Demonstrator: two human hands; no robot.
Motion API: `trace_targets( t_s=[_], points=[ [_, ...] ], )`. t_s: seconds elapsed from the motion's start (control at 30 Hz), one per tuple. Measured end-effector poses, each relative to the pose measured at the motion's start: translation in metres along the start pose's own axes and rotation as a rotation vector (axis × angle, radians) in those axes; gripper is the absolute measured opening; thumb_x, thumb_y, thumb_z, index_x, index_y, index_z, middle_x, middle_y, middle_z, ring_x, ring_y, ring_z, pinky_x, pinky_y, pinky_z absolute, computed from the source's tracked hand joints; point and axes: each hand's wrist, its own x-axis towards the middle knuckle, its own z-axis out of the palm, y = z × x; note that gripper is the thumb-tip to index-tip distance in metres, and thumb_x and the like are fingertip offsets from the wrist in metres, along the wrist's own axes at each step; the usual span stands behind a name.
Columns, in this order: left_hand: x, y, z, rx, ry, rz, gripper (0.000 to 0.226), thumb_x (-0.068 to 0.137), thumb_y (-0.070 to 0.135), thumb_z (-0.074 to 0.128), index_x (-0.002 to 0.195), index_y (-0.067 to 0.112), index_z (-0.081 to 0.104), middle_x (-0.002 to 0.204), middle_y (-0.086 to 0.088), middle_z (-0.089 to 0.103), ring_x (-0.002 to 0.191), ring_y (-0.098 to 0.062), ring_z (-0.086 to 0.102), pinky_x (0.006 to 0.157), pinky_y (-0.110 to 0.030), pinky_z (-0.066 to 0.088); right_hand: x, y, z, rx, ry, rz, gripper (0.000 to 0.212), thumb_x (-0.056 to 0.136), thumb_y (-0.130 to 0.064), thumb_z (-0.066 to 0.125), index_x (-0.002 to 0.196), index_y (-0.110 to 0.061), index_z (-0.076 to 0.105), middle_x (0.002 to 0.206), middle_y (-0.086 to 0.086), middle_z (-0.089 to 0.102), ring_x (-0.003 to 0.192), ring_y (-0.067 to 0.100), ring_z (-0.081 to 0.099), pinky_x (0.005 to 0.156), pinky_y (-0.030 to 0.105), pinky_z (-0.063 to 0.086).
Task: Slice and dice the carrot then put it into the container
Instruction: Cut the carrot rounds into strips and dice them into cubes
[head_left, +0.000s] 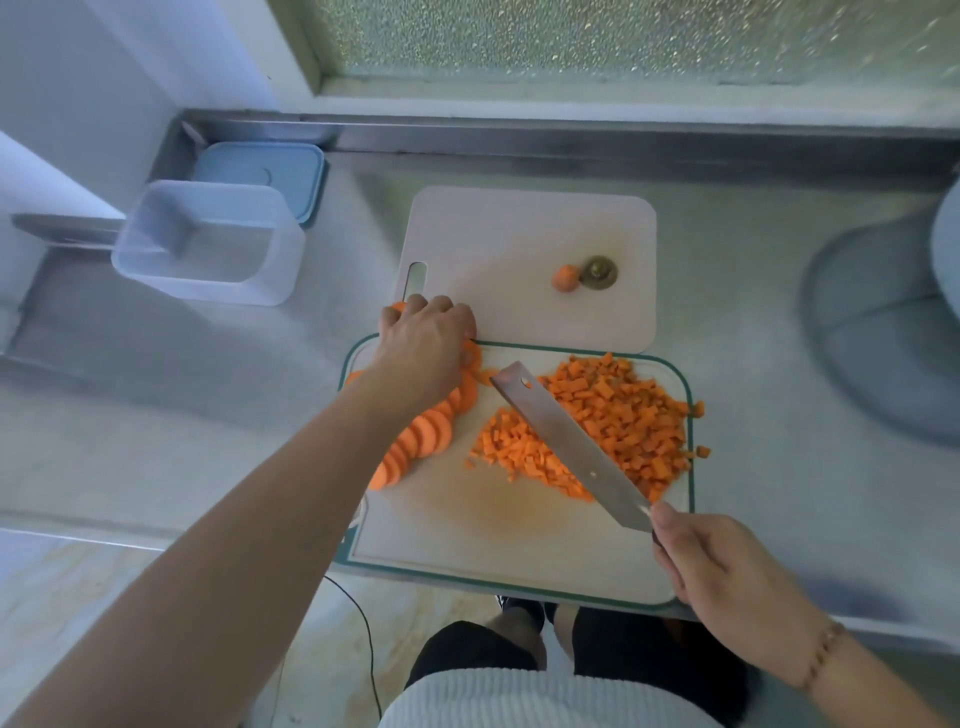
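I see steel counter (753, 291) under frosted window (623, 36) | two cutting boards (519, 535) | left hand (423, 353) curled on carrot slices (421, 436) | right hand (727, 577) grips knife (566, 441)

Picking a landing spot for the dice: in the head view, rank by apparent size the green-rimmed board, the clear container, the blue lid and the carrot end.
1. Green-rimmed board, though it lies nearest the camera.
2. Clear container.
3. Blue lid, partly hidden behind the container, so this ranking is unsure.
4. Carrot end, by far the smallest.
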Motion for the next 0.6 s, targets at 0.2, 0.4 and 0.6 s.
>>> trace_targets(
  t_s=[0.2, 0.4, 0.6],
  points=[
    [0.008, -0.005, -0.009, -0.097, -0.047, 0.050, 0.024, 0.097, 0.025, 0.060, 0.121, 0.029, 0.060, 0.108, 0.010, 0.049, 0.120, -0.022, 0.039, 0.089, -0.035, 0.022, -0.002, -0.004, 0.000, 0.007, -0.018, 0.005, 0.074, 0.074, -0.088, 0.021, 0.053, -0.019, 0.034, 0.046, -0.004, 0.030, 0.044, 0.006, 0.030, 0.050, 0.030, 0.026],
    [-0.032, -0.011, -0.038, -0.652, 0.219, 0.029, 0.019, 0.089, 0.003, 0.069, 0.097, 0.019, 0.068, 0.091, 0.001, 0.061, 0.077, -0.006, 0.054, 0.071, -0.007, 0.037, -0.011, -0.004, -0.002, 0.019, -0.056, 0.036, 0.074, 0.073, -0.088, 0.021, 0.051, -0.019, 0.037, 0.046, -0.001, 0.032, 0.045, 0.008, 0.032, 0.050, 0.029, 0.028],
    [-0.139, 0.028, 0.037, -0.932, 0.248, -0.136, 0.036, 0.079, 0.006, 0.081, 0.087, 0.038, 0.065, 0.081, 0.013, 0.067, 0.074, -0.001, 0.060, 0.068, -0.009, 0.045, -0.021, -0.004, -0.006, -0.195, -0.059, 0.008, 0.078, 0.062, -0.098, 0.011, 0.059, -0.028, 0.046, 0.048, 0.001, 0.042, 0.045, 0.009, 0.040, 0.047, 0.025, 0.027]
  ],
)
